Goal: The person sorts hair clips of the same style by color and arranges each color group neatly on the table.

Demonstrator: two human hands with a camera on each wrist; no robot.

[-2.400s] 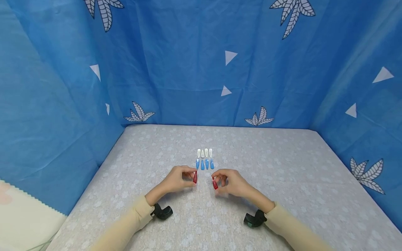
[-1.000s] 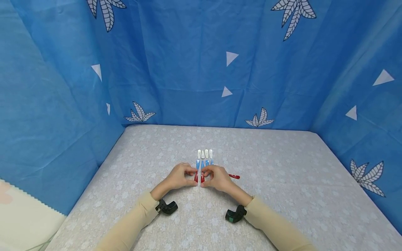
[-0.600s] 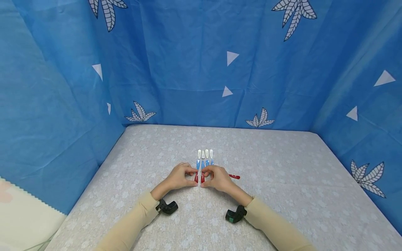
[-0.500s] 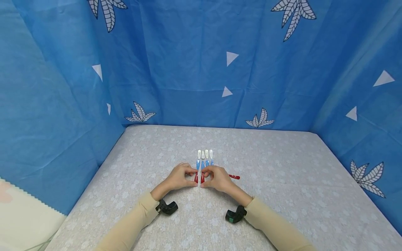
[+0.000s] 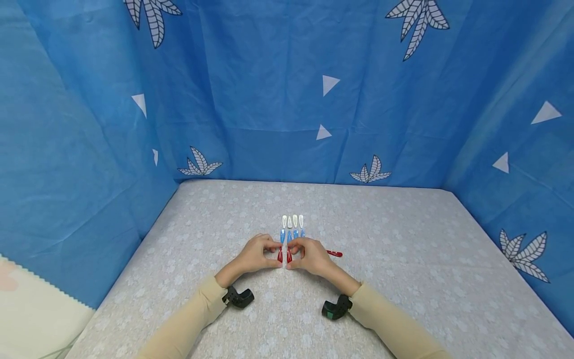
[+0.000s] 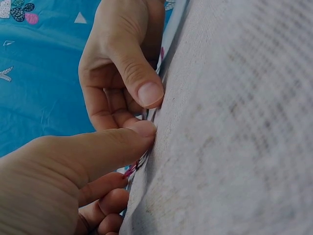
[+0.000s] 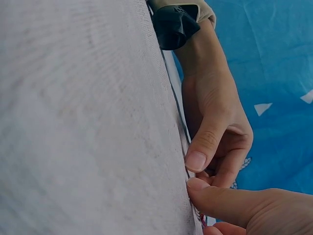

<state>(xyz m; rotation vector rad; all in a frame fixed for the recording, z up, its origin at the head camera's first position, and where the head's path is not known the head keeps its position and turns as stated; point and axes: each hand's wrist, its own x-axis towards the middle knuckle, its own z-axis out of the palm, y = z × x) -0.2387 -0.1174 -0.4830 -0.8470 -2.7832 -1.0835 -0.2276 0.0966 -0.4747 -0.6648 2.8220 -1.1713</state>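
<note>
In the head view my left hand (image 5: pixel 255 254) pinches a red snap hair clip (image 5: pixel 280 255) between thumb and fingers, down at the tabletop. Close beside it, my right hand (image 5: pixel 312 256) pinches a second red hair clip (image 5: pixel 289 256), with a narrow gap between the two. Just beyond them lies a row of blue hair clips (image 5: pixel 282 236), partly covered by the right fingers. A row of white hair clips (image 5: pixel 284 222) lies behind the blue ones. In the left wrist view the clips show only as thin slivers below the thumbs.
Another red hair clip (image 5: pixel 334 253) lies on the table to the right of my right hand. Pale floral cloth covers the tabletop (image 5: pixel 394 239). Blue curtain (image 5: pixel 269 99) stands along the back and both sides.
Compared with 2.4 seconds ago, the right hand has moved left and set its red clip upright beside the left one, uncovering another red clip. Over the last second both hands hold still.
</note>
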